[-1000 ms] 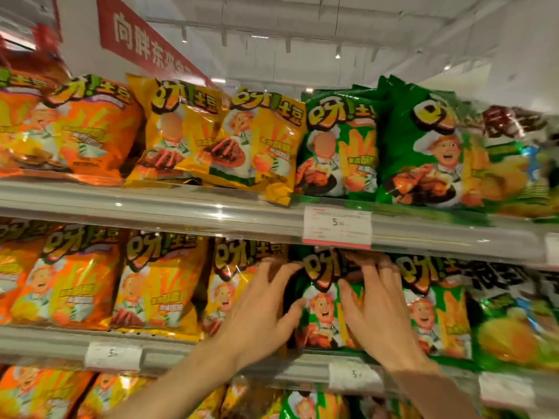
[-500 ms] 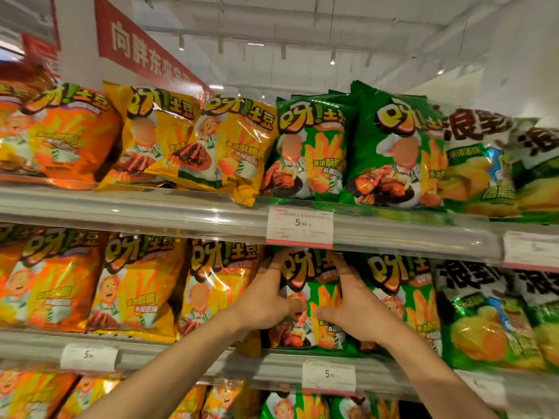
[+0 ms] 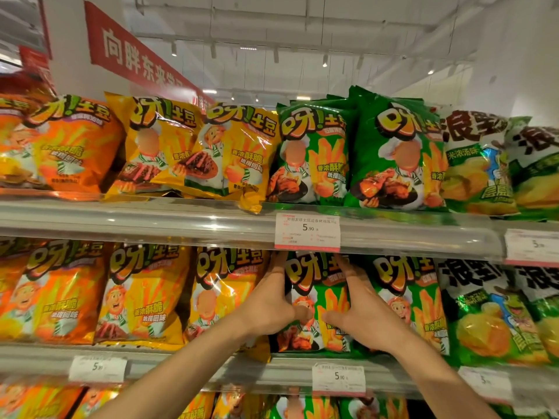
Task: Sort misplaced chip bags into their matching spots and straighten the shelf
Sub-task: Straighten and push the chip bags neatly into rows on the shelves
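1. My left hand (image 3: pixel 267 300) grips the left edge of the green chip bag (image 3: pixel 317 300) on the middle shelf (image 3: pixel 169 362): the thumb lies across the bag's front, and the fingers reach up along its left side, with their tips hidden behind the bag's top corner.
2. My right hand (image 3: pixel 367 316) grips the same bag from its right edge, thumb pointing left across the front, fingers running up toward the shelf above and partly tucked between this bag and the next green bag (image 3: pixel 411 300).
3. Both forearms rise from the bottom of the view and angle inward, so the two thumbs nearly meet over the bag's printed front.
4. The held bag stands upright, long axis vertical, logo at the top, face toward me, its base on the middle shelf just above a 5.90 price tag (image 3: pixel 338 378).
5. To its left stands a yellow bag (image 3: pixel 223 294), its lower corner hanging over the shelf lip; further left are another yellow bag (image 3: pixel 145 294) and an orange one (image 3: pixel 54 291).
6. Above, the top shelf (image 3: pixel 151 225) carries orange, yellow and green bags in the same order, with a larger price label (image 3: pixel 307 231) directly over the held bag.
7. Far back hangs a red banner (image 3: pixel 136 58) under the white ceiling.
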The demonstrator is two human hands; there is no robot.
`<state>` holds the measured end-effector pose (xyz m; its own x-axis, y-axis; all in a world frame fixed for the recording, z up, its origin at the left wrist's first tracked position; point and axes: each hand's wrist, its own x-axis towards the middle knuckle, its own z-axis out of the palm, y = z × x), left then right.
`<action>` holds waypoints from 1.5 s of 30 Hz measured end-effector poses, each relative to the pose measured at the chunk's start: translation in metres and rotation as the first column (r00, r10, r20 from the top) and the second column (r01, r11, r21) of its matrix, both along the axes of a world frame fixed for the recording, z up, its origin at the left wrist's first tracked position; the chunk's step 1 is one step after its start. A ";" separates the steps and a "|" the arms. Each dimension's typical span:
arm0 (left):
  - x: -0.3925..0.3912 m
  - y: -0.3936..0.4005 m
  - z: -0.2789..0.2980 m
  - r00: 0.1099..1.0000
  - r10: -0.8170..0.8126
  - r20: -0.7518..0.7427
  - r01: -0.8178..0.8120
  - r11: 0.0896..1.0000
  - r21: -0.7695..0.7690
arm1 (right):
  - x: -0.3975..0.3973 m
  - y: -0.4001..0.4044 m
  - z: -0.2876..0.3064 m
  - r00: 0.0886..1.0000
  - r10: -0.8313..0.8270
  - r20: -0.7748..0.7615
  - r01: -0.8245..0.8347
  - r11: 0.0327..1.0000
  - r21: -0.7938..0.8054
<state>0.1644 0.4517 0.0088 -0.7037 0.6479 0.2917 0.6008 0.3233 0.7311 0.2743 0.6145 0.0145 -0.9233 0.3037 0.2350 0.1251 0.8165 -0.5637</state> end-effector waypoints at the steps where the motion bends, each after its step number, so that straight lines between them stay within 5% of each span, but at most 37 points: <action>1: 0.003 -0.004 -0.002 0.999 -0.014 -0.040 0.014 1.000 0.007 | 0.002 -0.001 -0.001 1.000 -0.015 -0.010 0.016 0.999 0.031; 5: 0.015 -0.033 -0.010 0.951 0.065 -0.301 -0.037 0.994 0.100 | 0.008 -0.006 -0.006 0.989 -0.091 -0.120 0.116 0.970 0.216; 9: 0.002 -0.055 -0.024 0.691 0.353 -0.631 -0.322 0.932 0.169 | -0.006 -0.023 -0.018 0.949 -0.070 -0.308 0.215 0.856 0.469; 12: -0.009 -0.059 -0.037 0.604 0.429 -0.672 -0.502 0.860 0.097 | -0.027 -0.039 -0.027 0.959 -0.008 -0.282 0.174 0.804 0.568; 18: -0.024 -0.060 -0.052 0.627 0.308 -0.716 -0.527 0.844 -0.097 | -0.043 -0.049 -0.040 0.978 -0.044 -0.205 0.168 0.751 0.638; 29: -0.028 -0.062 -0.051 0.629 0.295 -0.720 -0.509 0.856 -0.094 | -0.050 -0.056 -0.043 0.969 -0.068 -0.236 0.208 0.739 0.641; 36: -0.016 -0.057 -0.046 0.636 0.339 -0.694 -0.353 0.927 0.129 | -0.025 -0.037 -0.035 0.925 0.036 -0.379 0.124 0.913 0.388; 42: 0.011 -0.014 -0.034 0.732 0.265 -0.628 -0.175 0.964 0.203 | 0.023 0.024 -0.018 0.826 -0.109 -0.554 0.324 0.895 0.307; 45: 0.031 0.021 -0.027 0.752 0.199 -0.628 -0.102 0.977 0.187 | 0.050 0.065 -0.011 0.839 -0.231 -0.493 0.376 0.901 0.218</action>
